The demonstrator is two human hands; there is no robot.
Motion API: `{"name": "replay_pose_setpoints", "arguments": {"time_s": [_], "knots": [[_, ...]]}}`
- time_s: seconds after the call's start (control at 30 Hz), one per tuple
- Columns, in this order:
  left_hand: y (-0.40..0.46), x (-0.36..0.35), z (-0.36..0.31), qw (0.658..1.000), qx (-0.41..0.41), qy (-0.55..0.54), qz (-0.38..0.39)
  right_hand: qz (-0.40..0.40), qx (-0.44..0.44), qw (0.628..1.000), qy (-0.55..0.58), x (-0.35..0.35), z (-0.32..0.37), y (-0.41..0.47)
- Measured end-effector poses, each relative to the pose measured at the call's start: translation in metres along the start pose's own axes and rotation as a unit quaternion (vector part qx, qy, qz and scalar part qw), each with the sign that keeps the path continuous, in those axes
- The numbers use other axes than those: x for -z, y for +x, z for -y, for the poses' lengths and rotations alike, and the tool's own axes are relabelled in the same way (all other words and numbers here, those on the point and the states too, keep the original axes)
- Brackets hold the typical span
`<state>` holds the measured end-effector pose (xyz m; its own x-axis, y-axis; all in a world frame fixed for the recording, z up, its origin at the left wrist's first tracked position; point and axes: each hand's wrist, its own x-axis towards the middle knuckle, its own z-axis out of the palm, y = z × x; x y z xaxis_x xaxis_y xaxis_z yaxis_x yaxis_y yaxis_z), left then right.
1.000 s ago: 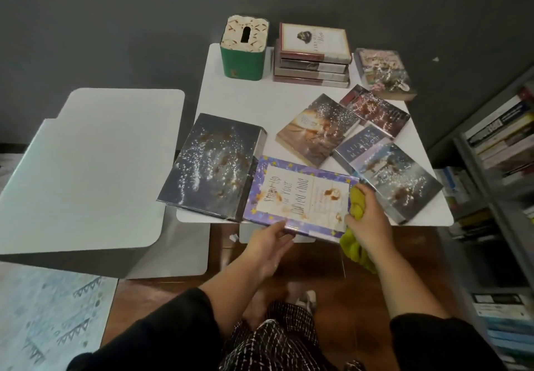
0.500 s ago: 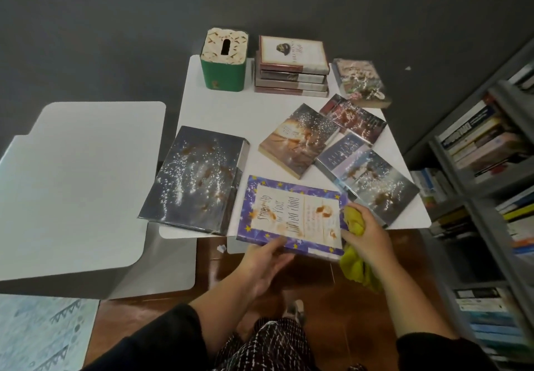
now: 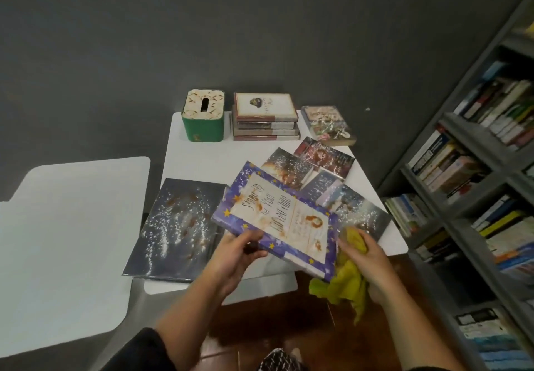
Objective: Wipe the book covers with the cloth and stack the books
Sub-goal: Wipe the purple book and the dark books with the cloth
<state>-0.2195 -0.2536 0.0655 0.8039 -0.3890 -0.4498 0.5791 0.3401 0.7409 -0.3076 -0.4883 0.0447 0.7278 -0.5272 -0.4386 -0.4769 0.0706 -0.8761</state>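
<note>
Purple starry book (image 3: 277,220) is tilted up above the white table's (image 3: 202,165) near edge, left hand (image 3: 234,258) gripping its lower left edge; right hand (image 3: 367,258) clutches the yellow-green cloth (image 3: 344,287) at its right corner; dusty dark book (image 3: 176,229) lies just left; stack (image 3: 265,117) by the green tissue box (image 3: 202,119) at the back.

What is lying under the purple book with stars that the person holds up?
Under the raised purple book show parts of several speckled books lying on the white table. The left hand grips its near edge. How far those books reach beneath is covered.
</note>
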Motion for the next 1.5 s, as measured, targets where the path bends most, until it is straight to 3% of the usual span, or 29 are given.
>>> {"name": "replay_pose_setpoints", "arguments": {"time_s": [0.17, 0.3, 0.43, 0.63, 0.87, 1.0, 1.1, 1.17, 1.27, 1.4, 1.5], "knots": [[0.01, -0.036, -0.039, 0.998, -0.046, -0.025, 0.028, 0.077, -0.046, 0.968, 0.234, 0.007, 0.044, 0.009], [0.025, -0.075, -0.065, 0.994, -0.093, -0.038, 0.036, 0.128, -0.024, 0.94, 0.316, 0.021, 0.089, 0.024], [0.038, -0.122, -0.084, 0.981, -0.115, -0.132, 0.08, 0.144, 0.024, 0.926, 0.35, 0.038, 0.134, 0.038], [0.05, -0.192, -0.065, 0.918, -0.086, -0.276, 0.271, 0.153, 0.074, 0.907, 0.385, 0.045, 0.17, 0.053], [0.086, -0.213, -0.066, 0.907, -0.121, -0.313, 0.253, 0.153, 0.082, 0.919, 0.354, 0.05, 0.185, 0.068], [0.103, -0.219, -0.09, 0.907, -0.162, -0.302, 0.245, 0.115, 0.06, 0.938, 0.322, 0.05, 0.193, 0.081], [0.115, -0.222, -0.114, 0.906, -0.179, -0.299, 0.241, 0.082, 0.051, 0.927, 0.363, 0.06, 0.205, 0.092], [0.123, -0.223, -0.126, 0.911, -0.188, -0.279, 0.239, 0.047, 0.111, 0.935, 0.334, 0.068, 0.217, 0.098], [0.133, -0.22, -0.134, 0.91, -0.178, -0.273, 0.255, -0.002, 0.268, 0.943, 0.195, 0.067, 0.235, 0.095], [0.143, -0.211, -0.137, 0.9, -0.167, -0.257, 0.31, -0.064, 0.434, 0.895, -0.078, 0.052, 0.254, 0.095], [0.147, -0.209, -0.135, 0.9, -0.16, -0.254, 0.317, -0.12, 0.443, 0.868, -0.189, 0.037, 0.25, 0.1]]}}
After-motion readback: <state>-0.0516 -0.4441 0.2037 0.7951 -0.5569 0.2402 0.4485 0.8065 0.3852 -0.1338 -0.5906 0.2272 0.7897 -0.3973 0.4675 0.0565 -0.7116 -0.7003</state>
